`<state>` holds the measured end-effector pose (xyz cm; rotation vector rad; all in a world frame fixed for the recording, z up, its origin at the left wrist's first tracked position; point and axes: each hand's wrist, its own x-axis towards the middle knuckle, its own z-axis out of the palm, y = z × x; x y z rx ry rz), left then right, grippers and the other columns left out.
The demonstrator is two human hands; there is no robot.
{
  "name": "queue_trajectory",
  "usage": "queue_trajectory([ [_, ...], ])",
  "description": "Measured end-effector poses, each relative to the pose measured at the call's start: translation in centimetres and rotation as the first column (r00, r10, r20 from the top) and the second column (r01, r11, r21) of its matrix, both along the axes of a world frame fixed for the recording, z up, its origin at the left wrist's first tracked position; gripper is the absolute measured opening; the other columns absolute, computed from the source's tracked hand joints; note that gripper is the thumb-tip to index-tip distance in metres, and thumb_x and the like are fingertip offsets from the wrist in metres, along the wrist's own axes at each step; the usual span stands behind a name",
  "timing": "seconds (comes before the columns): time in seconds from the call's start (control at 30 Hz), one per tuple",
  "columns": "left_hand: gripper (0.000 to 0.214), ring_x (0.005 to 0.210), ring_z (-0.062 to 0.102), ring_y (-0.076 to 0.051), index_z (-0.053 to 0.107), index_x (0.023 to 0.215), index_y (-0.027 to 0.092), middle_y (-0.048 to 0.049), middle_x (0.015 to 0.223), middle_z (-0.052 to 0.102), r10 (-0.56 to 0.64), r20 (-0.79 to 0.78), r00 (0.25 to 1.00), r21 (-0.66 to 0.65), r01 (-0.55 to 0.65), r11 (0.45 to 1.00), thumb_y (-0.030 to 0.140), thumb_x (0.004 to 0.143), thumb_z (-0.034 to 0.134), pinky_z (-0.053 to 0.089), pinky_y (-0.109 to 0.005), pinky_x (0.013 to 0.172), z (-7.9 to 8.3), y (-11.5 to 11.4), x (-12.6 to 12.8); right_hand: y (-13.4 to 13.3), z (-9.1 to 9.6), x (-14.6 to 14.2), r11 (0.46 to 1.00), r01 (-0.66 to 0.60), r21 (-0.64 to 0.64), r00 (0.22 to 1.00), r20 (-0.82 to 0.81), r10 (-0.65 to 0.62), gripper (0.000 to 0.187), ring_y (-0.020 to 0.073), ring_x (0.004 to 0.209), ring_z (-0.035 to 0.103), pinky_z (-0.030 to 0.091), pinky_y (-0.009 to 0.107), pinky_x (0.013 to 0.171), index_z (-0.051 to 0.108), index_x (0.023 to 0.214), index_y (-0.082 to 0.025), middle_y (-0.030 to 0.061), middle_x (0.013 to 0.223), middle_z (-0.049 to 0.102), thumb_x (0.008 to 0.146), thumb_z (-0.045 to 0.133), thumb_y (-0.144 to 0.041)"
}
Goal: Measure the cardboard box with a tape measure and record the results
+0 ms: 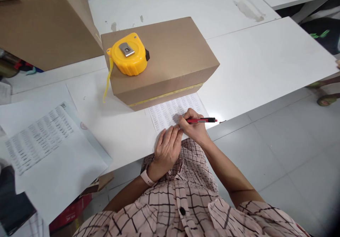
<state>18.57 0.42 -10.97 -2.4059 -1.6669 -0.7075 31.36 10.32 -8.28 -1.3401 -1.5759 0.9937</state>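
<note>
My right hand (195, 127) grips a red and black pen (200, 120), its tip hidden behind the fingers over a sheet of paper (170, 113). Rows of small print or writing cover that sheet, and its far part runs under or behind a cardboard box (170, 49). Flat on the sheet's near edge lies my left hand (168, 146), fingers stretched out, close beside the right one. On top of the box rests a yellow tape measure (129, 54) with a metal clip and a yellow strap hanging over the side.
A larger cardboard box (47, 24) stands at the back left of the white table (247, 67). More papers (42, 137) with printed rows lie to the left, near a black object (16, 205). Another person's foot (327, 100) shows at the right on the tiled floor.
</note>
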Motion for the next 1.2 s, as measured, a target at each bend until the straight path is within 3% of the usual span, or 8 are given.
queue_trajectory([
  [0.27, 0.047, 0.129, 0.063, -0.025, 0.054, 0.144, 0.01, -0.011, 0.141, 0.065, -0.003, -0.012, 1.0, 0.015, 0.003, 1.0, 0.017, 0.098, 0.057, 0.04, -0.042, 0.119, 0.1, 0.0, -0.1, 0.0, 0.0, 0.1, 1.0, -0.006, 0.001, 1.0, -0.007, 0.006, 0.031, 0.0092, 0.05, 0.038, 0.033, 0.027, 0.05, 0.038, 0.062, -0.024, -0.0072, 0.055, 0.043, 0.08, 0.062, -0.019],
  [0.6, 0.053, 0.13, 0.062, -0.024, 0.046, 0.152, 0.014, -0.0114, 0.142, 0.064, 0.005, 0.013, 1.0, 0.007, -0.005, 1.0, 0.018, 0.1, 0.053, 0.041, -0.042, 0.118, -0.1, 0.1, -0.1, -0.2, -0.2, -0.1, 0.999, 0.037, 0.018, 0.999, -0.033, -0.036, 0.032, 0.0094, 0.049, 0.037, 0.032, 0.026, 0.049, 0.039, 0.062, -0.024, -0.0076, 0.053, 0.041, 0.082, 0.064, -0.023],
  [0.7, 0.046, 0.13, 0.062, -0.024, 0.053, 0.146, 0.014, -0.0109, 0.143, 0.063, -0.008, 0.004, 1.0, -0.007, 0.008, 1.0, 0.018, 0.1, 0.052, 0.041, -0.042, 0.117, -0.3, 0.1, -0.2, 0.0, -0.5, 0.6, 0.983, 0.169, 0.07, 0.983, -0.085, -0.163, 0.027, 0.0109, 0.052, 0.04, 0.034, 0.027, 0.051, 0.045, 0.07, -0.024, -0.0065, 0.058, 0.046, 0.087, 0.066, -0.031],
  [0.8, 0.041, 0.131, 0.06, -0.026, 0.056, 0.14, 0.013, -0.0116, 0.144, 0.062, -0.034, 0.016, 0.999, -0.034, 0.035, 0.999, 0.018, 0.099, 0.053, 0.044, -0.046, 0.115, 0.2, -0.2, -0.2, 0.9, -0.5, 2.6, 0.949, 0.203, 0.241, 0.974, 0.047, -0.22, 0.013, 0.0149, 0.065, 0.05, 0.041, 0.03, 0.06, 0.057, 0.084, -0.023, -0.001, 0.075, 0.057, 0.09, 0.064, -0.032],
  [0.9, 0.036, 0.128, 0.061, -0.026, 0.058, 0.134, 0.016, -0.0134, 0.14, 0.065, -0.045, 0.163, 0.986, -0.066, 0.057, 0.996, 0.021, 0.099, 0.053, 0.05, -0.044, 0.109, 2.4, -0.2, -0.6, 2.4, -0.7, 4.8, 0.907, 0.104, 0.409, 0.896, 0.356, -0.263, 0.014, 0.0218, 0.083, 0.053, 0.041, 0.034, 0.069, 0.064, 0.091, -0.023, 0.0053, 0.088, 0.057, 0.092, 0.052, -0.018],
  [1.0, 0.033, 0.125, 0.062, -0.025, 0.057, 0.13, 0.018, -0.015, 0.134, 0.067, -0.043, 0.324, 0.945, 0.084, 0.016, 0.996, 0.02, 0.097, 0.057, 0.052, -0.043, 0.105, 6.6, 1.2, -2.2, 3.9, -1.1, 5.7, 0.915, 0.007, 0.403, 0.752, 0.601, -0.271, 0.025, 0.0256, 0.088, 0.05, 0.037, 0.033, 0.065, 0.066, 0.091, -0.022, 0.0096, 0.089, 0.057, 0.087, 0.046, -0.008],
  [1.1, 0.032, 0.125, 0.061, -0.027, 0.057, 0.128, 0.021, -0.013, 0.133, 0.066, 0.023, 0.337, 0.941, 0.316, -0.136, 0.939, 0.025, 0.096, 0.06, 0.047, -0.049, 0.108, 11.2, 4.7, -5.2, 4.5, -1.5, 5.5, 0.92, -0.047, 0.389, 0.678, 0.689, -0.256, 0.03, 0.0261, 0.086, 0.05, 0.038, 0.035, 0.066, 0.068, 0.104, -0.02, 0.0116, 0.093, 0.059, 0.087, 0.046, -0.006],
  [1.2, 0.05, 0.138, 0.048, -0.033, 0.052, 0.136, 0.019, -0.0168, 0.146, 0.055, 0.179, 0.336, 0.925, 0.283, -0.281, 0.917, 0.032, 0.09, 0.067, 0.038, -0.054, 0.115, 14.1, 9.7, -8.5, 4.3, -2.0, 5.3, 0.9, -0.049, 0.433, 0.698, 0.659, -0.279, 0.039, 0.0264, 0.087, 0.053, 0.043, 0.037, 0.073, 0.063, 0.123, -0.017, 0.0117, 0.094, 0.061, 0.09, 0.045, -0.008],
])
